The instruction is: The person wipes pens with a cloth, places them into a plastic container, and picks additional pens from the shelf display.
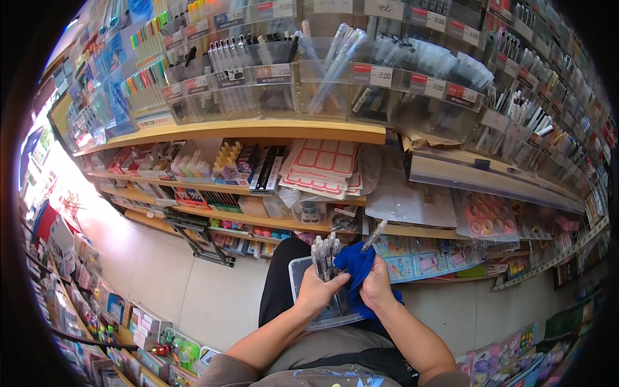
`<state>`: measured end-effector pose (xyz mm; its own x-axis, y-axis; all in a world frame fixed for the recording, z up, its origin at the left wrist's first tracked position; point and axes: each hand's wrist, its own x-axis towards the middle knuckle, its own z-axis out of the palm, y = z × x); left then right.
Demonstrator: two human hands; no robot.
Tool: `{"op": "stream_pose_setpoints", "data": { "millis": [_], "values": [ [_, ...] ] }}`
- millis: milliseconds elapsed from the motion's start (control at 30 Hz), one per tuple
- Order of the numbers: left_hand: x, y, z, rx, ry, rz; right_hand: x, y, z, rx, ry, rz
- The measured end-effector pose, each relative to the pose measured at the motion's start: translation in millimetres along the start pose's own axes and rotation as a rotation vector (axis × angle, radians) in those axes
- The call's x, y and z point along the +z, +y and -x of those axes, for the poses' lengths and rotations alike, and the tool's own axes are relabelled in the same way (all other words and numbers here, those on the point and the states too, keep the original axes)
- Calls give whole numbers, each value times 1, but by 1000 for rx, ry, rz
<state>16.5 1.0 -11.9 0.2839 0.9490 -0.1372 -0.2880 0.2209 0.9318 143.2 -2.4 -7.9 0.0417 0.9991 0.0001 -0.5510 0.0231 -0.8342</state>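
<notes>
My left hand (316, 293) is closed around a bundle of clear-barrelled pens (324, 250), tips of the bundle pointing up and away from me. Just beside it, my right hand (377, 284) grips a bright blue cloth (356, 261). A single pen (374, 235) sticks out of the top of the cloth at a slant; its lower part is hidden in the folds. The two hands are close together, the left thumb reaching toward the cloth. Beneath them a clear plastic bin (297, 271) rests on my lap, partly covered by my hands and forearms.
Ahead, clear acrylic pen holders (274, 97) with price tags stand on a wooden shelf (258, 131). Lower shelves hold red-bordered label sheets (322, 164) and boxed goods. A black folding stand (200, 238) is on the tiled floor (167, 271). More merchandise lies at lower left and right.
</notes>
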Motion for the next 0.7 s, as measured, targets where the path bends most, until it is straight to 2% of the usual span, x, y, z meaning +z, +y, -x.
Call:
{"op": "stream_pose_setpoints", "data": {
  "millis": [67, 133, 200, 300, 400, 433, 533, 633, 700],
  "values": [
    [-2, 0, 1, -26, 50, 11, -5, 4, -1, 34, -29, 38],
    [-6, 0, 1, -83, 124, 18, 2, 2, 0, 37, 47, 51],
    [-10, 1, -3, 21, 151, 1, 1, 6, -2, 0, 108, 42],
    [-12, 18, -8, 44, 173, 7, -3, 1, -1, 79, 12, 41],
    [-7, 30, -15, 95, 120, 14, 1, 12, 0, 153, -155, 260],
    [-7, 31, -16, 90, 143, -20, 1, 13, 1, 103, -184, 432],
    [-6, 34, -23, 89, 181, -9, 4, 8, 0, 6, -221, 643],
    [-9, 38, -25, 81, 181, -38, -4, 24, -1, -134, -248, 745],
    [-13, 39, -24, 76, 173, -53, -6, 26, 2, -83, -230, 788]
  ]
}}
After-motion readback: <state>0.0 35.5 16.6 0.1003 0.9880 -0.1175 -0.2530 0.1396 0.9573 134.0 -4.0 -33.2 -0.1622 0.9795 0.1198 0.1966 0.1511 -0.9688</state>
